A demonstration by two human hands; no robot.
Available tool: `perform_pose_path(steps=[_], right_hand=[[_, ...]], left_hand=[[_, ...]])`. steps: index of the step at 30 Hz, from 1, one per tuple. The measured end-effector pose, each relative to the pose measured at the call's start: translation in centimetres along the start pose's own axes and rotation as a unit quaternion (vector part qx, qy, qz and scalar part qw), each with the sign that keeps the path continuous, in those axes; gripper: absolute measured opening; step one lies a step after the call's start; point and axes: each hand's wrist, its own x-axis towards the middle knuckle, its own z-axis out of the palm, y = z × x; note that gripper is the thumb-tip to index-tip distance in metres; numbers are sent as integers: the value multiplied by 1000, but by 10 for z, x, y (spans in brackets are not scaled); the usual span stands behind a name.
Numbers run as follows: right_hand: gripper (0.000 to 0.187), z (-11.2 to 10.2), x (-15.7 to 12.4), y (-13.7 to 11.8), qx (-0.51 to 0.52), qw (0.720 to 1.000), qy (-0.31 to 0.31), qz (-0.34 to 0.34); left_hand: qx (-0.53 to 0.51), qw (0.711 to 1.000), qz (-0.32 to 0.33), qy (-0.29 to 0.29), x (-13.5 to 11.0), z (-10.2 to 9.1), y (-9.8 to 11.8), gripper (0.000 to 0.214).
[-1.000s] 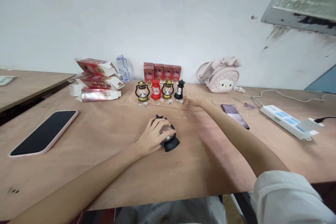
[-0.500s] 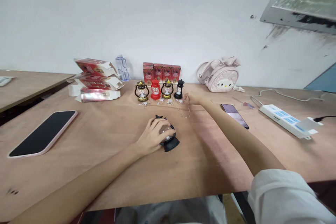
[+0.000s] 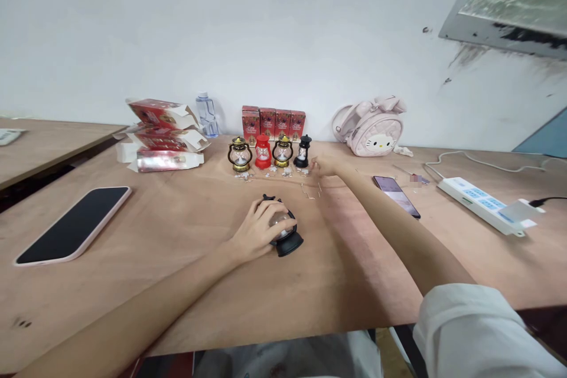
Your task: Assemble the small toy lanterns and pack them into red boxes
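Observation:
My left hand (image 3: 261, 227) is wrapped round a black toy lantern (image 3: 289, 244) with a clear globe, which lies tilted on the table before me. My right hand (image 3: 325, 166) reaches far forward, its fingers bent together low over the tabletop; whatever they pinch, if anything, is too small to make out. Just left of those fingertips stands a small black lantern (image 3: 302, 152), in a row with a red lantern (image 3: 263, 153) and two bronze-gold lanterns (image 3: 282, 151). Small pale pieces (image 3: 287, 172) lie in front of the row, and thin bent wire handles (image 3: 312, 190) lie nearer me.
Red boxes (image 3: 274, 124) stand behind the lanterns. Opened cartons (image 3: 166, 136) are stacked at left beside a water bottle (image 3: 206, 115). A pink bag (image 3: 376, 133), a phone (image 3: 396, 195), a screwdriver (image 3: 416, 177) and a power strip (image 3: 481, 204) sit right; a larger phone (image 3: 73, 225) lies left.
Almost nothing differs. My right hand stays by the small pieces with slight finger movement, and the left keeps its hold on the black lantern.

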Motion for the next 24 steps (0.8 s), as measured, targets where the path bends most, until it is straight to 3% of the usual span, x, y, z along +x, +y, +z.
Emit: perform_pose_path(steps=[14, 19, 24], right_hand=[[34, -1, -6, -12, -53, 998, -8, -12], [46, 2, -7, -13, -61, 998, 5, -3], [45, 1, -9, -10, -43, 999, 5, -10]], left_hand=[[-11, 1000, -3, -10, 0, -1, 0, 35], [-14, 1000, -1, -8, 1, -1, 1, 34], [-11, 1000, 0, -10, 0, -1, 0, 33]])
